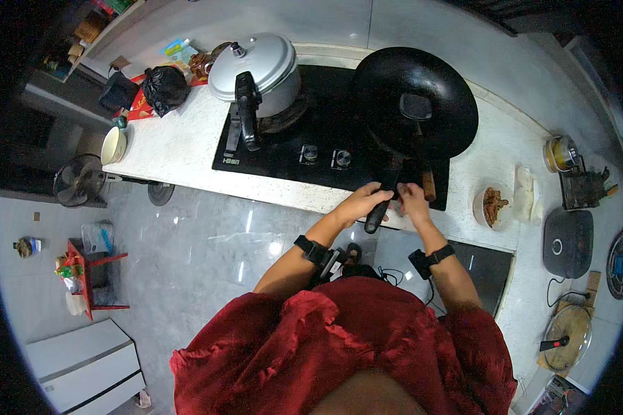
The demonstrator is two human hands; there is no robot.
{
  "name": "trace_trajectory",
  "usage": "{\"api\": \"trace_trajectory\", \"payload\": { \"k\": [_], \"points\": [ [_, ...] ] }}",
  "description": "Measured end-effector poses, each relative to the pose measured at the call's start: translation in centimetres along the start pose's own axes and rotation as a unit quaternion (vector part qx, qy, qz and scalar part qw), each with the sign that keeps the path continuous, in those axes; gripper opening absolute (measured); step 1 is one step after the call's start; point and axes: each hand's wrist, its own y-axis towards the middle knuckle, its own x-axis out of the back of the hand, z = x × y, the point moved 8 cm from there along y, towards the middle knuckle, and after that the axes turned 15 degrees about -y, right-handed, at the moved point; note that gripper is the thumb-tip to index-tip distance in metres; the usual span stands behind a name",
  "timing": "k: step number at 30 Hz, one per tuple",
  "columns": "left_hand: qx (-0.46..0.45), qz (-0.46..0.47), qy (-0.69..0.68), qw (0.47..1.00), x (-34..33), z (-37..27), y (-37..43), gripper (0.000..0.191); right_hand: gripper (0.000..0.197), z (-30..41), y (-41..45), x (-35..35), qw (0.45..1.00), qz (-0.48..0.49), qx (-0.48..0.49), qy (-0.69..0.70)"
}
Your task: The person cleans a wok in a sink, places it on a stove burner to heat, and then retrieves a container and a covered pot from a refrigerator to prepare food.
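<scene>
A black wok [446, 124] sits on the right side of the black glass cooktop [322, 135], its handle [378, 213] pointing toward me. My left hand [366, 201] is at that handle, with fingers and thumb around it. Just right of the handle is my right hand [412, 199], fingers bent; whether it holds anything is unclear. Inside the wok rests the dark blade of a spatula [415, 106], whose wooden handle end [428, 185] sticks out over the rim beside my right hand. A silver pressure cooker [280, 93] with a black handle stands on the left burner.
On the counter at right are a plastic tub of brown food [495, 206], a clear container [525, 194] and a dark rounded appliance [568, 244]. At left stand a pale bowl [113, 146] and a black plastic bag [166, 89]. A glass lid [568, 337] lies far right.
</scene>
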Motion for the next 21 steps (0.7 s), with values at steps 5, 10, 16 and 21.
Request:
{"api": "trace_trajectory", "payload": {
  "k": [5, 10, 16, 21],
  "points": [
    [-0.074, -0.073, 0.106, 0.989, 7.4, -1.7, -7.0, 0.048, 0.027, 5.8, -1.1, -5.8, 0.966, -0.159, 0.181, -0.099],
    [-0.095, -0.205, 0.175, 0.958, 18.1, -3.9, -17.7, 0.040, 0.042, 13.1, -1.2, -8.3, 0.890, -0.284, 0.226, -0.276],
    [-0.140, -0.273, 0.130, 0.943, 25.6, -5.9, -25.7, 0.040, 0.039, 15.5, 0.0, -9.8, 0.865, -0.350, 0.132, -0.334],
    [-0.133, -0.275, 0.124, 0.944, 27.9, -6.7, -27.2, 0.040, 0.032, 15.7, 0.1, -10.4, 0.853, -0.375, 0.079, -0.353]
  ]
}}
